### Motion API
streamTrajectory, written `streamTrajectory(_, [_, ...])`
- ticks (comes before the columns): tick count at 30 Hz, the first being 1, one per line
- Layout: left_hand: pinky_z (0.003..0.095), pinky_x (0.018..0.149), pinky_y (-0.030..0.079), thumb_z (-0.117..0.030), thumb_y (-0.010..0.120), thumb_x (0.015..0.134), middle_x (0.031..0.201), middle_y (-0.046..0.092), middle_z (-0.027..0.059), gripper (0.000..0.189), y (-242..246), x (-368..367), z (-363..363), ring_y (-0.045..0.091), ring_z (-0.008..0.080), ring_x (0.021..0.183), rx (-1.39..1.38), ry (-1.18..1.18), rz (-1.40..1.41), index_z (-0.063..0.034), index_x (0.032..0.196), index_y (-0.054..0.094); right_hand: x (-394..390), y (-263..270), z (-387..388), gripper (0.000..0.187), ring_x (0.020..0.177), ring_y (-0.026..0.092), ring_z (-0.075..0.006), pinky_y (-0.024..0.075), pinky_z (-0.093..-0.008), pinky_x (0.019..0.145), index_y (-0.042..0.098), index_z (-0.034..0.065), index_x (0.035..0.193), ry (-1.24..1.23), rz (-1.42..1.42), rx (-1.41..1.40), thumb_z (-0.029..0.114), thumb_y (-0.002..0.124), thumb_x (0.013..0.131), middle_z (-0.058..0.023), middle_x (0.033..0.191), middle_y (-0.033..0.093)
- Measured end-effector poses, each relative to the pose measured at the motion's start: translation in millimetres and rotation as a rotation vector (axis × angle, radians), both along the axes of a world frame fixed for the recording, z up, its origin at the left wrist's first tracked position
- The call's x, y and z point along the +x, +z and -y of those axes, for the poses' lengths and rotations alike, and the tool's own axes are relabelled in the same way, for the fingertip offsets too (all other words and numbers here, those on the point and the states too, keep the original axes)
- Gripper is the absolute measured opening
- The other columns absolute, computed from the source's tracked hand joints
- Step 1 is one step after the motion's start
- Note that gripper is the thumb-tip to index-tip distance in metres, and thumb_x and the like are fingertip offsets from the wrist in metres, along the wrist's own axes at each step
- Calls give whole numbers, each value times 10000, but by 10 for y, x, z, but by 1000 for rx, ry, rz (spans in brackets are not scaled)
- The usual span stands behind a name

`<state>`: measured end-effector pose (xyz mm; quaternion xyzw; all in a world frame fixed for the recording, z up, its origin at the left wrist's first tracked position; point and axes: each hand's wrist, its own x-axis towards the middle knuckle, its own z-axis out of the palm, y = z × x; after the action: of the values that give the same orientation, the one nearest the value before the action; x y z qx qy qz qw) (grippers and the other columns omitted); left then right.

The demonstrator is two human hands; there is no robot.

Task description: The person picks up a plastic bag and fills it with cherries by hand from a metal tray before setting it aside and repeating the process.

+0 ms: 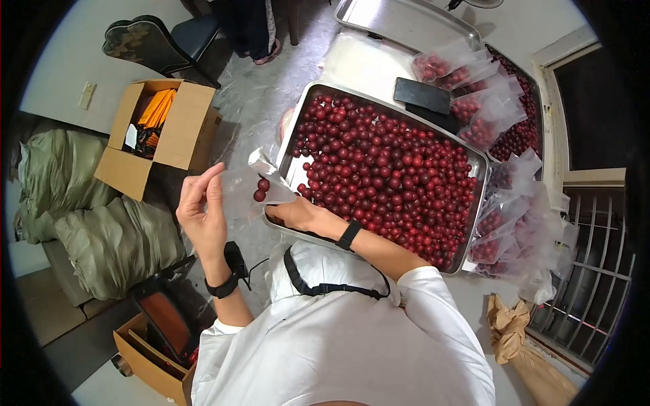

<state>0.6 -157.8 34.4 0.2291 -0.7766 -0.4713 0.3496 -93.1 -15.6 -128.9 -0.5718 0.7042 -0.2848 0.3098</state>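
Note:
My left hand (pixel 203 213) is raised left of a steel tray (pixel 293 170), pinching the edge of a clear plastic bag (pixel 237 190) between thumb and forefinger. A few dark red round fruits (pixel 261 189) show through the bag. My right hand (pixel 294 213) is low at the tray's near-left corner, against the bag's lower right side. Its fingers are partly hidden, so whether they grip anything is unclear. Loose plum-like red fruits (pixel 381 172) cover most of the tray, with bare metal showing at the left.
Filled clear bags (pixel 480 122) line the right side, beside another fruit tray (pixel 530 101). A phone (pixel 421 95) lies beyond the main tray, near a white sheet stack (pixel 368 61). An open carton (pixel 185 129) and green sacks (pixel 119 243) stand left. Another person's legs (pixel 249 25) appear beyond.

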Motion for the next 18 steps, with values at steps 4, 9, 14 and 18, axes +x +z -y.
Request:
streamTrajectory(4, [211,625,384,-44,665,952,822,534,-21,173,1,-71,-37,494,58,720,2,-36,6,-41,1096,761,-146,6,-140,213,889,639,-334,492,-439,753,631,47,976,-47,243,-150,48,648,764,-154,887,632])
streamTrajectory(9, [214,612,379,-77,681,947,814,534,-25,169,0,-132,-85,495,59,711,6,-61,18,-55,1091,768,-432,775,-835,281,950,647,-264,533,-354,849,611,15,1108,-320,390,-268,25,647,829,-130,1023,618])
streamTrajectory(14, [209,588,374,-89,678,950,796,536,-22,166,-150,-201,-107,489,48,701,53,-121,59,-55,1085,769,-729,988,-1869,285,971,631,-253,523,-349,864,586,33,1119,-582,140,-125,26,663,845,-113,1034,605])
streamTrajectory(18, [214,595,387,-102,673,953,794,550,-22,166,-214,-290,-123,500,52,699,76,-160,102,-59,1080,771,-766,986,-2455,341,987,572,-365,479,-435,874,546,51,1127,-627,-161,59,33,694,820,-159,1016,575])
